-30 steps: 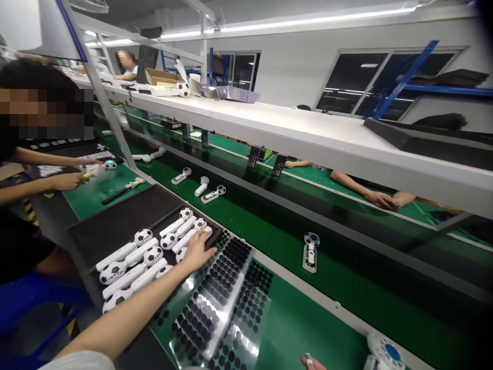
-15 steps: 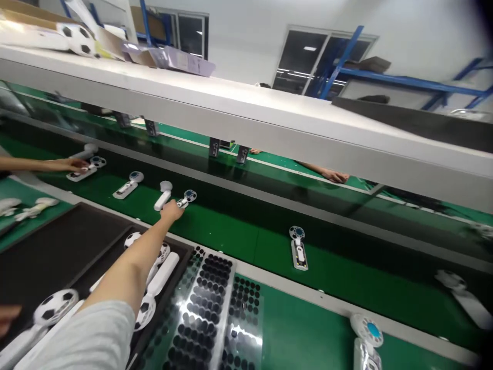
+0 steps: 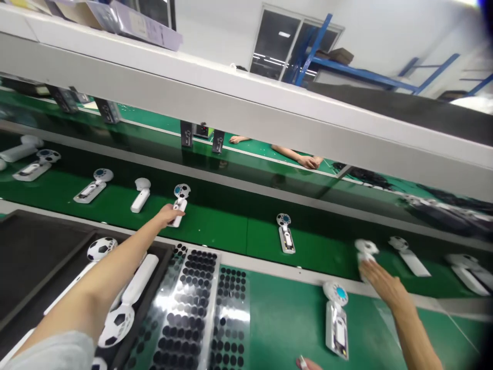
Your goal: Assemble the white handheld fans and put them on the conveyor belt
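My left hand (image 3: 171,215) reaches over the green belt with its fingers closed on the handle of a white handheld fan (image 3: 182,191) with a football-pattern head. The handle's inner parts partly show between the fingers. At the bottom edge only the fingertips of my right hand (image 3: 311,365) show, pinching a small white piece (image 3: 302,362), too small to name. Nearest to them, another fan (image 3: 336,321) lies on the green worktop, its handle casing open and a blue disc on its head.
More fans (image 3: 286,236) lie along the belt (image 3: 231,216). A co-worker's hand (image 3: 379,280) on the right touches a blurred fan. Sheets of black round pads (image 3: 198,288) and a dark tray (image 3: 34,267) holding fans are nearby. A white shelf (image 3: 215,97) spans above.
The view has swung right. My left hand has drawn its fan away from the neighbouring one. My right fingertips and a co-worker's arm on the right have come into view.
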Motion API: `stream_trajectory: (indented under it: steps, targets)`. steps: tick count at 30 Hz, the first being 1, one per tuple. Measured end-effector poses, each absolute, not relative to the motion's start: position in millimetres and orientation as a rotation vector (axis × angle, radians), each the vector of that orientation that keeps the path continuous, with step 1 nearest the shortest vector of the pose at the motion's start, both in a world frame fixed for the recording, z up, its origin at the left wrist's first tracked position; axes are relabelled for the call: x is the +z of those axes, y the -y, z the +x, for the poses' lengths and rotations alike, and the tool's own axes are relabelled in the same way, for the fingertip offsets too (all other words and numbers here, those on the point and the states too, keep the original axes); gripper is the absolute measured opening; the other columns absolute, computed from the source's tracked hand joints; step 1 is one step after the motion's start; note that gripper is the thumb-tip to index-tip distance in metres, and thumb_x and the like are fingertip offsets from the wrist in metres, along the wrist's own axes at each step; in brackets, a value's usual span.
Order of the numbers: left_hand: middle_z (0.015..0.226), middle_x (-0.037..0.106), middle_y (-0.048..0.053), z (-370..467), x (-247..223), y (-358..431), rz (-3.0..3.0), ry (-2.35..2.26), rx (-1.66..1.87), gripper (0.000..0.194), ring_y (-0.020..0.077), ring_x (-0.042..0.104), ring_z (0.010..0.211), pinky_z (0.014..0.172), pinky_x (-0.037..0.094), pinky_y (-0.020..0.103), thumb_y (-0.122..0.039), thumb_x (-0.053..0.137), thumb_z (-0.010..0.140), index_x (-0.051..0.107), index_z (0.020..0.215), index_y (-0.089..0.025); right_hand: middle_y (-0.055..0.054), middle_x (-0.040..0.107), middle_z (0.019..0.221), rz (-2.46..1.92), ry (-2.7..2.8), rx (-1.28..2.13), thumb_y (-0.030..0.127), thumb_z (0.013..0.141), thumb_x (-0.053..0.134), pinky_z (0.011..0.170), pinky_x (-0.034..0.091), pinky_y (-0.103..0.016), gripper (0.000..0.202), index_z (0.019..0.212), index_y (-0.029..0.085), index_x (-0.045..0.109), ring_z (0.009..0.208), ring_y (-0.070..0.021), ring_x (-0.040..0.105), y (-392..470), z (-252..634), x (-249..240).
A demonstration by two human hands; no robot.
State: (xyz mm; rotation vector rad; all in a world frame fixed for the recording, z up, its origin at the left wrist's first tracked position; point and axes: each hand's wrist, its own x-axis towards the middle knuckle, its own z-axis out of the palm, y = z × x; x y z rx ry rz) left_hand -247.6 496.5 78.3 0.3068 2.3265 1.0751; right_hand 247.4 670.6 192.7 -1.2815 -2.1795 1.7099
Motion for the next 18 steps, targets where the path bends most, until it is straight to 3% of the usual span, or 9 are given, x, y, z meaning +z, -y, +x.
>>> stream_trajectory:
  steps: [4, 7, 9, 12, 18]
  targets:
    - [0.070, 0.059, 0.002, -141, 109, -490, 0.442, -1.921, 1.282, 0.038, 0.0152, 0.058, 0.061, 0.054, 0.045, 0.025, -0.035, 0.071, 0.059, 0.053, 0.087, -0.017, -0.002, 0.064, 0.068, -1.312, 1.947, 1.632, 0.048, 0.069, 0.050, 0.043, 0.041, -0.038, 0.038, 0.103, 0.035, 0.059, 0.061, -0.0253, 0.058, -596, 246, 164]
    - [0.072, 0.059, 0.001, -54, 133, -477, 0.329, -1.461, 1.459, 0.042, 0.0126, 0.057, 0.059, 0.049, 0.044, 0.022, -0.036, 0.074, 0.058, 0.052, 0.089, -0.017, 0.000, 0.061, 0.064, -1.346, 1.843, 1.661, 0.047, 0.073, 0.050, 0.048, 0.039, -0.031, 0.028, 0.090, 0.027, 0.060, 0.055, -0.0177, 0.053, -543, 245, 152]
    - [0.076, 0.061, 0.004, -4, 145, -471, 0.202, -1.253, 1.467, 0.037, 0.0138, 0.059, 0.060, 0.049, 0.046, 0.023, -0.041, 0.067, 0.066, 0.054, 0.091, -0.016, 0.001, 0.059, 0.062, -1.285, 1.793, 1.724, 0.045, 0.077, 0.050, 0.051, 0.037, -0.026, 0.024, 0.085, 0.023, 0.056, 0.053, -0.0129, 0.047, -526, 244, 154]
    - [0.073, 0.062, 0.006, 54, 157, -465, 0.103, -1.119, 1.381, 0.030, 0.0146, 0.060, 0.057, 0.052, 0.048, 0.026, -0.040, 0.056, 0.077, 0.055, 0.091, -0.014, 0.002, 0.058, 0.062, -1.126, 1.760, 1.833, 0.042, 0.080, 0.050, 0.051, 0.034, -0.023, 0.023, 0.080, 0.019, 0.051, 0.051, -0.0095, 0.043, -520, 245, 167]
    - [0.066, 0.059, -0.001, 111, 164, -463, 0.170, -1.069, 1.336, 0.019, 0.0106, 0.057, 0.054, 0.051, 0.046, 0.020, -0.030, 0.063, 0.073, 0.053, 0.084, -0.017, 0.004, 0.054, 0.057, -0.954, 1.756, 1.899, 0.035, 0.083, 0.049, 0.051, 0.033, -0.022, 0.018, 0.078, 0.018, 0.051, 0.050, -0.0084, 0.041, -517, 257, 180]
